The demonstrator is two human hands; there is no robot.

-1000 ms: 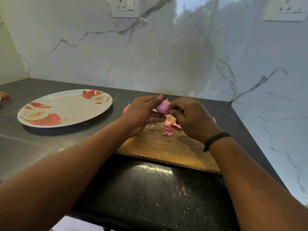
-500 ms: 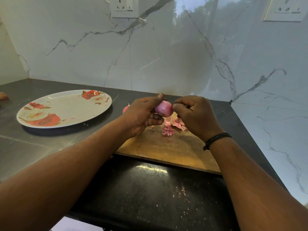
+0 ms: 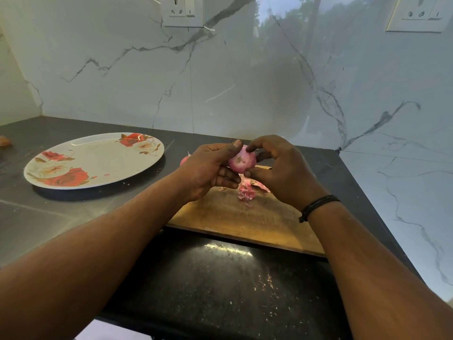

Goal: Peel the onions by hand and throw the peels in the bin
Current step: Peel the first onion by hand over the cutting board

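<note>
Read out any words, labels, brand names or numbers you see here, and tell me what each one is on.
None can be read.
Plate: a rose pattern only, no lettering.
Wall sockets and: no readable marking.
Onion and cutting board: no text.

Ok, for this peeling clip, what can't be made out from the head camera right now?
- Second onion: head view, mostly hidden behind the left hand; peeled or not, cannot tell.
- Held onion: far side covered by the right hand, so remaining skin is unclear.
- Bin: not in view anywhere.
- Orange object: cut off by the left edge, unidentifiable.
- Peels on the cutting board: partly hidden under the right hand.
</note>
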